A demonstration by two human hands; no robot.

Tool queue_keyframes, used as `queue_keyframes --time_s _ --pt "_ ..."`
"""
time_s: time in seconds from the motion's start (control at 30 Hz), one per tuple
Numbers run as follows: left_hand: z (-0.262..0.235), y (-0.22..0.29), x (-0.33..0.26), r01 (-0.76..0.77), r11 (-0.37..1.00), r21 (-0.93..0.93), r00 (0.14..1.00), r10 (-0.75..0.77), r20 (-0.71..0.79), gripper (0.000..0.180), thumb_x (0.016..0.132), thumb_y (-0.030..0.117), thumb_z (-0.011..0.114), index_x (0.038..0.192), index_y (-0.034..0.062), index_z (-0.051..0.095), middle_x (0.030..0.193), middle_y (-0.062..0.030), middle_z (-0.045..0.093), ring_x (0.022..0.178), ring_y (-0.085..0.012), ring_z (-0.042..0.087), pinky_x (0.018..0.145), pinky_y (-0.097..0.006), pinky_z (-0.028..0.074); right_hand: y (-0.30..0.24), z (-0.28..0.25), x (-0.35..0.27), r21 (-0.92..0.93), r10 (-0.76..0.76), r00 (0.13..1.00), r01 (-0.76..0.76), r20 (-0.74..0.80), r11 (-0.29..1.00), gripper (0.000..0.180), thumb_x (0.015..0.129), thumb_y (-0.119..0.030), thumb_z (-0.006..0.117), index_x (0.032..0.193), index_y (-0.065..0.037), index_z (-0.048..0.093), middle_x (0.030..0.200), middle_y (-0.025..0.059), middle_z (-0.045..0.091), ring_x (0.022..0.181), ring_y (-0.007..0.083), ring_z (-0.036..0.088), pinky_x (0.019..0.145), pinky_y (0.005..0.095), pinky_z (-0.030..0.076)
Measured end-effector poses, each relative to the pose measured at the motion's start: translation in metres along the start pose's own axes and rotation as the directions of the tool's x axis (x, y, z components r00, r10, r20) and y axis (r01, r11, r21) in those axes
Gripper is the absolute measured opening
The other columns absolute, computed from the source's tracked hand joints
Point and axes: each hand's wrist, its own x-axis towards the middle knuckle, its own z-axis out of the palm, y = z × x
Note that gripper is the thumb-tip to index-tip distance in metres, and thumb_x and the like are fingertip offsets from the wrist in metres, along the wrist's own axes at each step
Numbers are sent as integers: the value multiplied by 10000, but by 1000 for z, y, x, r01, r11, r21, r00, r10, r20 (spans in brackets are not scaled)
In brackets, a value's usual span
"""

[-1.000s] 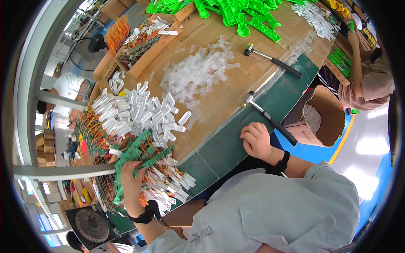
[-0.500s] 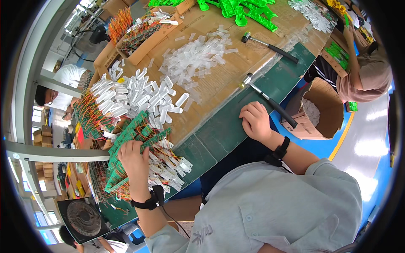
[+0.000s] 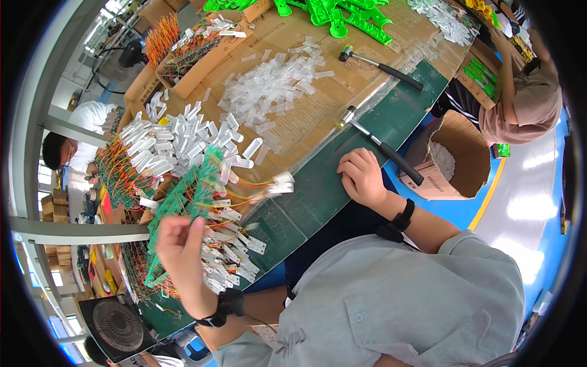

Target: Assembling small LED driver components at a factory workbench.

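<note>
My left hand (image 3: 181,244) pinches the near end of a green circuit board (image 3: 208,174), blurred by motion. Wires run right from this board to a small white connector piece (image 3: 282,184). Beneath it lies a pile of similar green boards (image 3: 164,227) with wires and white end pieces (image 3: 235,260). White plastic covers (image 3: 177,137) are heaped just beyond. Over the front edge of the green table my right hand (image 3: 364,177) rests with curled fingers, and no object shows in it.
Clear plastic strips (image 3: 266,85) lie on cardboard mid-table. Two hammers, one nearer (image 3: 385,147) and one farther (image 3: 382,67), lie to the right. An open cardboard box (image 3: 455,165) stands below the right edge. Green plastic parts (image 3: 342,18) sit at the back; a co-worker (image 3: 520,104) is at right.
My left hand has lifted a green circuit board off the pile, drawing it toward me, and its wires and white end now swing out right. My right hand stays curled at the edge.
</note>
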Motion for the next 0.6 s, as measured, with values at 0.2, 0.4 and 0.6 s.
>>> queue_keyframes --time_s 0.2,0.4,0.6 --pt "85 -15 5 255 925 -282 965 -223 141 154 934 65 718 889 60 571 781 -26 642 668 -124 650 606 -237 464 3 -15 8 79 182 983 -182 5 980 180 759 54 637 881 -77 631 955 60 625 964 290 566 880 407 419" --pt "121 -67 -9 189 906 -379 977 -211 -17 187 950 148 728 893 50 581 790 -42 673 659 -119 660 562 -222 437 19 -28 39 126 235 972 -229 -29 965 172 801 64 593 939 -27 640 910 121 614 908 342 583 814 416 477" --pt "98 -117 -35 210 974 -88 972 -218 -85 190 926 57 739 829 0 586 789 -69 688 673 -74 620 622 -220 491 12 15 115 126 124 968 -154 216 980 132 851 -48 600 971 -49 656 957 165 631 946 368 618 811 451 525"
